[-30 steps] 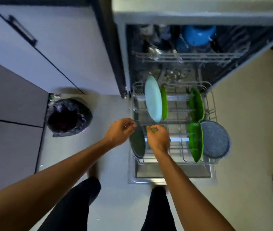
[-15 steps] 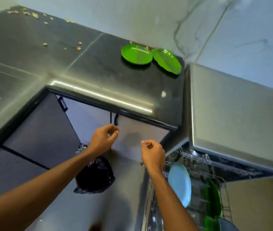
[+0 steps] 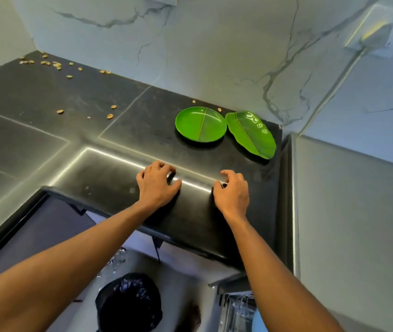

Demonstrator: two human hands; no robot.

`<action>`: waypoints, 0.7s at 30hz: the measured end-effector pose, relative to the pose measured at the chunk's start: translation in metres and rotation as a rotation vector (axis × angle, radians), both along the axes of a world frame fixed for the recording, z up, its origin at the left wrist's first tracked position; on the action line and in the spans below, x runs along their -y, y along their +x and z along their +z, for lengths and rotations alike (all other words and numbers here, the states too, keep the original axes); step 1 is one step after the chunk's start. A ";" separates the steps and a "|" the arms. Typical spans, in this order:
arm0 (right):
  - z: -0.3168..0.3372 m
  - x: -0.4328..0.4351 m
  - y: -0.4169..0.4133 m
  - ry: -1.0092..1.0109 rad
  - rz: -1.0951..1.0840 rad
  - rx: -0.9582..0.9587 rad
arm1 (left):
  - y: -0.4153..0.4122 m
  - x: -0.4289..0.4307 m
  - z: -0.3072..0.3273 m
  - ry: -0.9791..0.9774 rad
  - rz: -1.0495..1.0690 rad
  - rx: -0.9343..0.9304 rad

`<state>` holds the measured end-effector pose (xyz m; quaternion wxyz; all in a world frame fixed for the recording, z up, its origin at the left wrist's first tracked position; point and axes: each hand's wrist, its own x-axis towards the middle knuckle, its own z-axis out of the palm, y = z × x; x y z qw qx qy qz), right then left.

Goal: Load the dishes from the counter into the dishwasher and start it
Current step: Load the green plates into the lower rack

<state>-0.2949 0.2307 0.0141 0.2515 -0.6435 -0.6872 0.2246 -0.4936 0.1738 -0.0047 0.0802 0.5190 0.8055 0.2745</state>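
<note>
Loosely curled, left hand (image 3: 158, 185) and right hand (image 3: 232, 190) hold nothing above the dark stone tabletop's (image 3: 118, 168) front edge.
Round green plate (image 3: 201, 124) and leaf-shaped green plate (image 3: 251, 135) lie side by side at its back right corner.

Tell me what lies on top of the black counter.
A round green plate and a leaf-shaped green plate side by side, plus scattered bits. The left hand and right hand hide some counter.

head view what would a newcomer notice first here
Two bright green dishes stand out at the back of the dark counter: a round plate and, just to its right, a leaf-shaped plate. In front of them the left hand and right hand reach over the counter, fingers loosely curled, holding nothing. Pale shell-like bits lie scattered far left.
</note>
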 end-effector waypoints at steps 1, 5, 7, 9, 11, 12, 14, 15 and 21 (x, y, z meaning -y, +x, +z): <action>0.000 -0.021 0.004 0.031 -0.015 0.014 | 0.005 -0.018 -0.003 -0.010 0.026 -0.013; 0.005 -0.107 0.024 0.166 -0.057 0.095 | 0.027 -0.077 -0.004 -0.043 0.082 -0.035; 0.012 -0.152 0.036 0.170 -0.074 0.184 | 0.033 -0.099 -0.005 -0.072 0.097 -0.072; 0.018 -0.193 0.046 0.154 -0.107 0.264 | 0.034 -0.112 -0.007 -0.093 0.133 -0.105; 0.020 -0.226 0.054 0.113 -0.149 0.293 | 0.035 -0.115 -0.008 -0.096 0.155 -0.131; 0.020 -0.238 0.057 0.079 -0.172 0.295 | 0.035 -0.115 -0.008 -0.099 0.158 -0.144; 0.015 -0.259 0.060 -0.024 -0.210 0.272 | 0.036 -0.117 -0.009 -0.124 0.162 -0.150; 0.013 -0.266 0.062 -0.072 -0.229 0.235 | 0.036 -0.117 -0.010 -0.132 0.162 -0.155; 0.006 -0.285 0.060 -0.123 -0.270 0.098 | 0.033 -0.119 -0.012 -0.199 0.161 -0.172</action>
